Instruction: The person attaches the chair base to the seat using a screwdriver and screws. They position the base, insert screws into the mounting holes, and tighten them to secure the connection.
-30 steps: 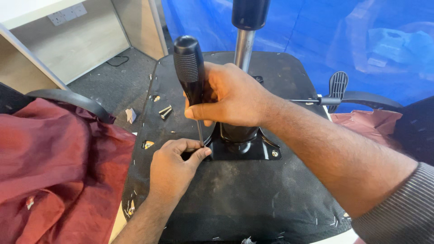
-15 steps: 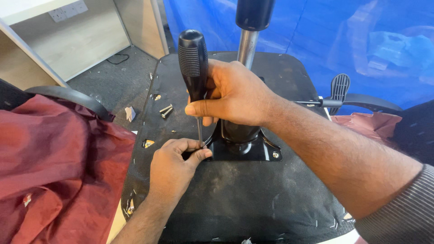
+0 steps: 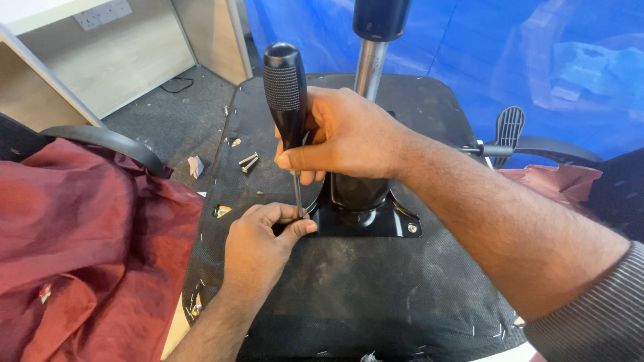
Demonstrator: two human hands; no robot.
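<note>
The right hand [image 3: 349, 137] is gripping a black-handled screwdriver [image 3: 287, 100] upright; the left hand [image 3: 258, 248] is pinching its tip at the black metal plate [image 3: 376, 221]

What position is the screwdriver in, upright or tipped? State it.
Upright: the screwdriver handle points up in the right hand, shaft running straight down to the left hand.

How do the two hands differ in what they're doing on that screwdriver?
The right hand wraps the screwdriver at its black handle, up high; the left hand sits low on the black seat underside. The right hand uses a full grip; the left hand pinches around the thin shaft by the tip, next to the metal plate. Both are bare.
</note>
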